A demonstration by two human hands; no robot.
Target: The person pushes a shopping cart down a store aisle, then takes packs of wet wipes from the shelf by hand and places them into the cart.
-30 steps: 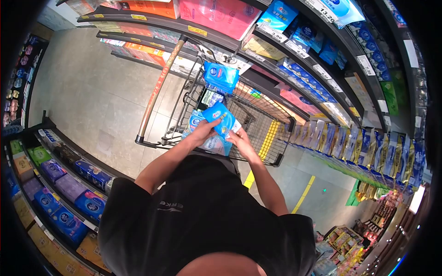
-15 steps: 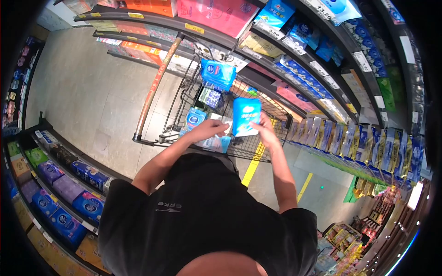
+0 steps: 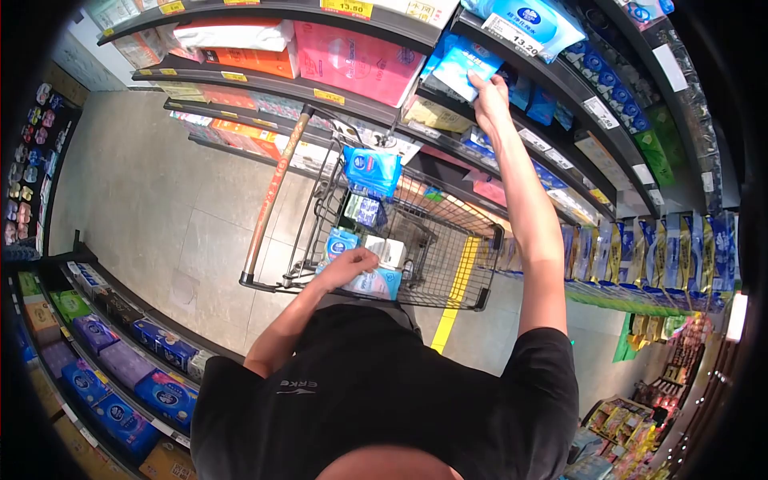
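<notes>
My right hand (image 3: pixel 493 100) is stretched out to the shelf on the right, its thumb and fingers pinching a blue wipes packet (image 3: pixel 466 68). The packet is tilted and overlaps similar blue packets on that shelf. Low over the near side of the wire shopping cart (image 3: pixel 460 280) is my left hand (image 3: pixel 350 268); its fingers are curled together and no item shows in them. Beneath and beside it lie a light blue pack (image 3: pixel 380 282), a blue-and-white pack (image 3: pixel 342 242) and a white box (image 3: pixel 387 252). A larger blue pack (image 3: pixel 374 170) rests toward the cart's far side.
Shelves with a pink pack (image 3: pixel 352 64) and an orange pack (image 3: pixel 248 62) run behind the cart. Hanging blue and gold packages (image 3: pixel 640 252) line the right. A low shelf of tissue packs (image 3: pixel 120 364) stands at left. Yellow tape (image 3: pixel 448 316) crosses the floor.
My right hand has carried the blue packet from above the cart up to the shelf. My left hand has stayed over the cart, slightly lower in view.
</notes>
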